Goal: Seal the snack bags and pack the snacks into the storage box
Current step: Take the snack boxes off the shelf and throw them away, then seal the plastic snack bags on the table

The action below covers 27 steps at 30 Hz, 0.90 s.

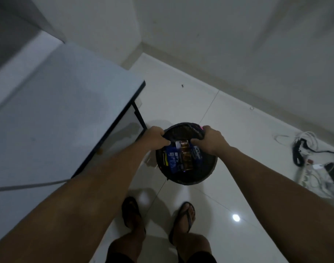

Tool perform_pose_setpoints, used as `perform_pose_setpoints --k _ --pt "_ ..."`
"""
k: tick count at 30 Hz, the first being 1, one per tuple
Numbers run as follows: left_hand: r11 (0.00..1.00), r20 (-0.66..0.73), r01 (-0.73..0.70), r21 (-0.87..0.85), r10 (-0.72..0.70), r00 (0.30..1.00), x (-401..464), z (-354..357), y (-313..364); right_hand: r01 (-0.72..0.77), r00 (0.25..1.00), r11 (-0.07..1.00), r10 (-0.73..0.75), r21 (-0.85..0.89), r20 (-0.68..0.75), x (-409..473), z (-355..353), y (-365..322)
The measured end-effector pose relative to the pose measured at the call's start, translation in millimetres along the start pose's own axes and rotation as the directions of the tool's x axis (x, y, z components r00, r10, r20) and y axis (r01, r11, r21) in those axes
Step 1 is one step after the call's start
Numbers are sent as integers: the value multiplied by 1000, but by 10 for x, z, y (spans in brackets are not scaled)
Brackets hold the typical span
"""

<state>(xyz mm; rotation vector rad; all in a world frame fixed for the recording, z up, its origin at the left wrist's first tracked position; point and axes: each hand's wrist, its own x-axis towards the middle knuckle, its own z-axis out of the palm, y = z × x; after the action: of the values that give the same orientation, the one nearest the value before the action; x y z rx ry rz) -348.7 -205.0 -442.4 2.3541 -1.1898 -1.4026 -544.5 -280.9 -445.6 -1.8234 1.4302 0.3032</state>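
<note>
A round black storage basket [198, 177] stands on the white tiled floor in front of my feet. Inside it lie several snack packets [182, 158], blue and brown ones side by side. My left hand [156, 137] grips the black fabric flap [181, 130] at the basket's far left rim. My right hand [209, 138] grips the same flap at the far right rim, next to a small pink tag [201, 127]. The flap covers the far part of the opening; what lies under it is hidden.
A white table [67, 111] with a dark edge and black leg [140, 115] stands close on the left. Cables and a power strip [318, 164] lie on the floor at the right. The walls meet in a corner ahead. My sandalled feet [158, 215] stand below.
</note>
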Motion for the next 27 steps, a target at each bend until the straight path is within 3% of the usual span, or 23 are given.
perform_pose_setpoints --k 7,13,20,27 --pt "998 -75 -47 51 51 996 -826 -947 486 212 977 933 -192 -290 98 -517 -934 -965" --pt "996 -146 -58 71 67 987 -1546 -1659 491 351 936 849 -320 -395 146 -969 -1312 -1806" --pt "995 -197 -19 95 37 980 -2441 -2333 -204 465 883 760 -433 -453 181 -1521 -1096 -2870" --pt "996 -345 58 70 -30 938 -3471 -2886 -1386 574 814 664 -527 -479 245 -2189 -283 -4059"
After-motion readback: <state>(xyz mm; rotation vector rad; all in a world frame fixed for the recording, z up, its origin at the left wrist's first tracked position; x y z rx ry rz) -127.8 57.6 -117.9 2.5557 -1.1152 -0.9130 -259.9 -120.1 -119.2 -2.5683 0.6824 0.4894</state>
